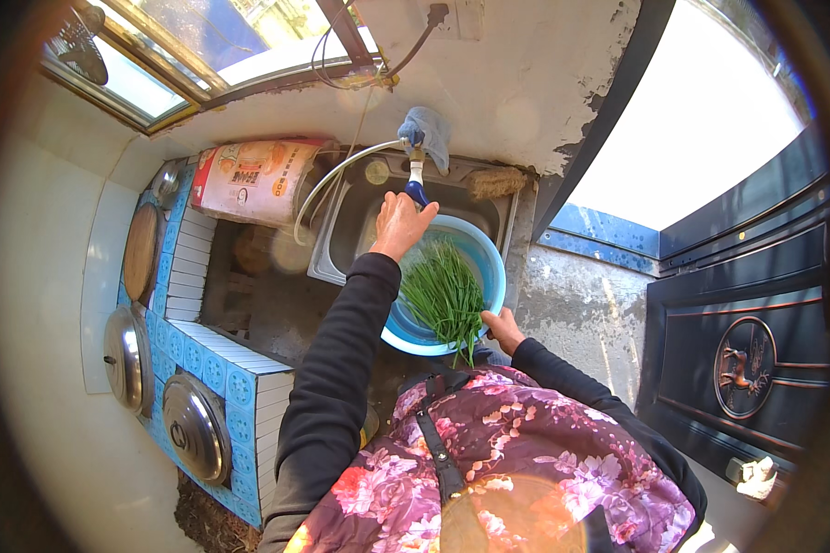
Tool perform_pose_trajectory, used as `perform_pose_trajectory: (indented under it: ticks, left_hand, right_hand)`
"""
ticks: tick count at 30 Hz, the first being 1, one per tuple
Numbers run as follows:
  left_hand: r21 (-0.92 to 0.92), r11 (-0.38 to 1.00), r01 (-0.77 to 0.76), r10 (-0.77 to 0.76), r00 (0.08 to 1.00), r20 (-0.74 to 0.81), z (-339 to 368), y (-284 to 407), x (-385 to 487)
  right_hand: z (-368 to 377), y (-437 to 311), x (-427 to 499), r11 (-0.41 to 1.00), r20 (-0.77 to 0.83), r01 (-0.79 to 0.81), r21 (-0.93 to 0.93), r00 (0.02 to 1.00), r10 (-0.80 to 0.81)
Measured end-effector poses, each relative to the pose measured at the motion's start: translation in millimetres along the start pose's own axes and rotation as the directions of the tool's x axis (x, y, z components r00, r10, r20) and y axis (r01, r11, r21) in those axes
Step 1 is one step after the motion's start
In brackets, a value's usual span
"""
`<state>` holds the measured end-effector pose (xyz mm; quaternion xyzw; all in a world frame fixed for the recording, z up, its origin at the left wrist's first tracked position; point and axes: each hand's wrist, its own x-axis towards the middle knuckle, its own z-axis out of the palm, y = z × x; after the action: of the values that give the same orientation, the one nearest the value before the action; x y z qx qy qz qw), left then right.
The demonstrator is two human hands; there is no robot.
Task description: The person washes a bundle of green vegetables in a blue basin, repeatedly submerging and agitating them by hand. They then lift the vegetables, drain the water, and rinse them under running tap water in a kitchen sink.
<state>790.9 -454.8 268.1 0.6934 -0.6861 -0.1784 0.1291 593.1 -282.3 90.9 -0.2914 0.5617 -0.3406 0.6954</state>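
A light-blue plastic basin (pixel 499 276) stands partly over the front of a stainless steel sink (pixel 351 200). Long, thin green leaves, like Chinese chives (pixel 443 290), fill much of it, and some ends hang over the near rim. My left hand (pixel 398 225) is at the blue-and-white faucet nozzle (pixel 416 185), its fingers curled at the tip and partly hiding it. Spray shows below that hand, over the greens. On the near right side, my right hand (pixel 503 332) grips the basin's rim, its thumb close to the leaves.
A grey-blue cloth (pixel 429 131) wraps the tap, and a white hose (pixel 335 169) curves leftward. A brown scrubbing pad (pixel 496 182) lies on the sink's back right corner. Left is a blue-tiled stove (pixel 241 387) with metal lids (pixel 195 428). A dark door (pixel 740 345) stands right.
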Motion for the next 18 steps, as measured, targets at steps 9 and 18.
perform_pose_trajectory:
  ticks: [9,18]
  left_hand:
    - [-0.008,1.000,0.013,-0.013,1.000,0.018,-3.0,2.9,-1.0]
    - [-0.007,1.000,0.012,-0.012,1.000,0.024,-3.4,2.1,-0.9]
  right_hand:
    - [0.2,0.1,-0.1,1.000,-0.004,0.006,0.011,1.000,-0.006]
    - [-0.9,3.0,2.6,1.000,-0.014,0.002,-0.006,1.000,-0.002]
